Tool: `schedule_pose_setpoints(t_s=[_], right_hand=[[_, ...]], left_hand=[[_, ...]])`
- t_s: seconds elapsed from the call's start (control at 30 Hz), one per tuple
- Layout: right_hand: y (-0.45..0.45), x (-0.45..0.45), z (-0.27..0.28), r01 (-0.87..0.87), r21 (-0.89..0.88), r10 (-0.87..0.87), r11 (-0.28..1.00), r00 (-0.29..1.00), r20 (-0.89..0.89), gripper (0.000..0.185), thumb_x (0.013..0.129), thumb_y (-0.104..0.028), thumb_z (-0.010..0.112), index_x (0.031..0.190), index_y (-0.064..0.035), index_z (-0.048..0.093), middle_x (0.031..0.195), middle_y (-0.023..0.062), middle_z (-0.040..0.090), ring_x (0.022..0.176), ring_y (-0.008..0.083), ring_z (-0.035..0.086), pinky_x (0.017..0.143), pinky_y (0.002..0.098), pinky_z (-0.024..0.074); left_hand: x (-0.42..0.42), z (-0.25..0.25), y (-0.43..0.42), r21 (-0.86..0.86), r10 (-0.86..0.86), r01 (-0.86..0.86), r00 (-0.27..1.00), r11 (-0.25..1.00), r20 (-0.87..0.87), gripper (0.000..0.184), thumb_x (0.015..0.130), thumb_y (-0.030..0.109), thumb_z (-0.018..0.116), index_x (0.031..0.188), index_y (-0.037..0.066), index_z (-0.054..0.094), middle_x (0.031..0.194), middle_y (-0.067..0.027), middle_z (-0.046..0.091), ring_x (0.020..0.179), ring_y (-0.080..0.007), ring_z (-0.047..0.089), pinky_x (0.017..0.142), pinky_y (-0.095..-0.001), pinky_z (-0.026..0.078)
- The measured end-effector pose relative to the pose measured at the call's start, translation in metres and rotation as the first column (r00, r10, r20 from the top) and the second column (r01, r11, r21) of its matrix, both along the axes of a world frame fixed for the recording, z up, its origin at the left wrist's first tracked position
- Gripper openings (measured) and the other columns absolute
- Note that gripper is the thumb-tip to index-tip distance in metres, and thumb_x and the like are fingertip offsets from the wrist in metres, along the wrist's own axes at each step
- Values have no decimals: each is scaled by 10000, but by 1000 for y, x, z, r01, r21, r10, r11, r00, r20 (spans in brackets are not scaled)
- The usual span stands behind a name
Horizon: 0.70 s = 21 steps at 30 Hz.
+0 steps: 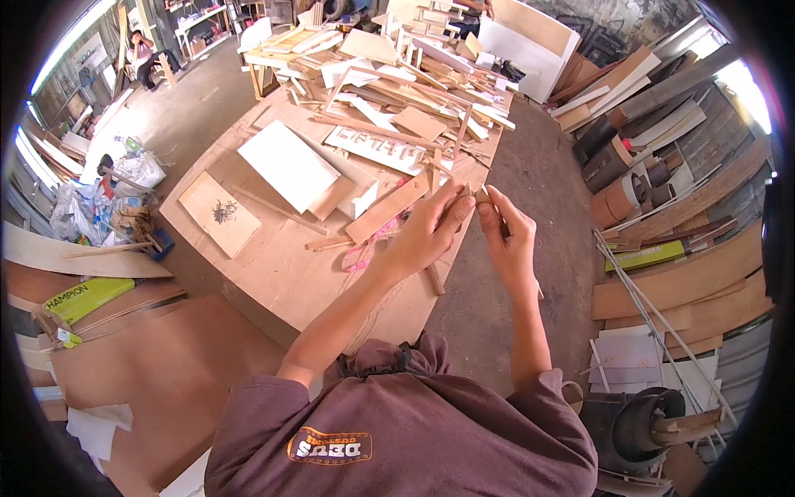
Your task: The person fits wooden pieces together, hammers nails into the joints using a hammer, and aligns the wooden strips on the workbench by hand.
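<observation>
My left hand (436, 222) and my right hand (507, 234) are raised over the table's right edge, fingertips close together. Both pinch a small brownish piece (478, 193) that looks like wood; the fingers cover most of it. Just beyond my left hand, narrow wood strips (436, 166) lie crossed on the worktable (273, 277). Left of that hand is a flat wooden board (387, 209), with a pink strap-like item (358, 265) partly under it. A white-topped panel (287, 166) lies farther left. A thin wood strip (435, 280) sticks out past the table edge below my hands.
A heap of wood offcuts (397, 70) covers the table's far end. On the left, a small board (201, 195) carries a pile of dark nails or screws (224, 212). Pipes and planks (687, 273) line the right wall. A person (145, 58) sits far left.
</observation>
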State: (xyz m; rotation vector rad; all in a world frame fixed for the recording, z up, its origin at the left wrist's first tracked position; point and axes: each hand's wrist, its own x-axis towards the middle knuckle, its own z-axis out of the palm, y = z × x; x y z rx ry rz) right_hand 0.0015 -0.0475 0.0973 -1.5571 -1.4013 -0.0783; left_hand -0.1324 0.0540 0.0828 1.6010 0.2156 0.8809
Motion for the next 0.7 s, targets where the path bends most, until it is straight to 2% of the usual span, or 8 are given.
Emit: schedule_pose_setpoints(t_s=[0.13,0.2,0.23,0.27,0.3,0.37,0.5,0.7], right_hand=[[9,-8,-16,-76,26,79,997,987,-138,287,977,-102,664,1232,29,668,830,111,714,625,84,555,557,259,455],[16,-15,-37,-133,52,141,990,972,-187,299,987,-102,652,1250,40,647,840,95,710,648,85,563,578,250,462],[20,-21,-47,-151,70,164,986,952,-258,301,991,-102,646,1252,48,639,841,81,699,666,87,568,592,248,465],[24,-29,-57,-167,87,186,982,927,-327,304,995,-101,641,1255,56,630,842,68,688,683,89,573,605,247,469],[27,-39,-66,-224,132,256,966,902,-347,242,1064,-137,529,1221,29,610,781,-32,528,674,55,467,573,219,403],[30,-56,-82,-269,117,294,956,863,-411,228,1072,-129,507,1210,30,596,801,-29,525,704,57,470,610,221,410],[42,-82,-143,-349,156,376,924,758,-532,264,1049,-95,542,1266,50,580,858,38,600,775,99,564,674,261,478],[39,-108,-183,-452,178,458,874,645,-613,267,1093,-170,456,1232,40,544,884,10,516,791,99,502,707,255,441]], left_hand=[[-25,12,4,131,87,-71,990,989,-114,319,1058,293,546,1146,-13,568,737,-39,585,637,-83,483,583,-271,418],[-34,9,10,338,178,-154,983,928,-41,345,1042,276,569,1174,-42,572,770,-124,626,670,-138,498,621,-315,434],[-51,22,9,278,161,-78,944,957,-287,389,1031,278,582,1236,-53,572,833,-194,665,734,-203,591,695,-353,483],[-58,16,10,280,173,-89,940,956,-293,389,1031,278,582,1236,-53,572,833,-194,665,734,-203,591,695,-353,483],[-63,4,10,329,233,-131,928,935,-293,402,1027,284,587,1244,-55,579,881,-203,686,779,-221,632,731,-359,498],[-78,0,10,355,291,-156,883,922,-368,422,1009,308,614,1212,-62,626,1035,-240,715,964,-278,718,836,-368,531],[-105,-12,4,404,368,-136,728,905,-579,420,983,309,641,1220,-38,661,1141,-240,696,1058,-362,692,891,-400,540],[-127,-51,-7,402,418,-186,659,897,-626,401,970,317,652,1238,19,671,1156,-233,690,1040,-388,679,875,-407,545]])
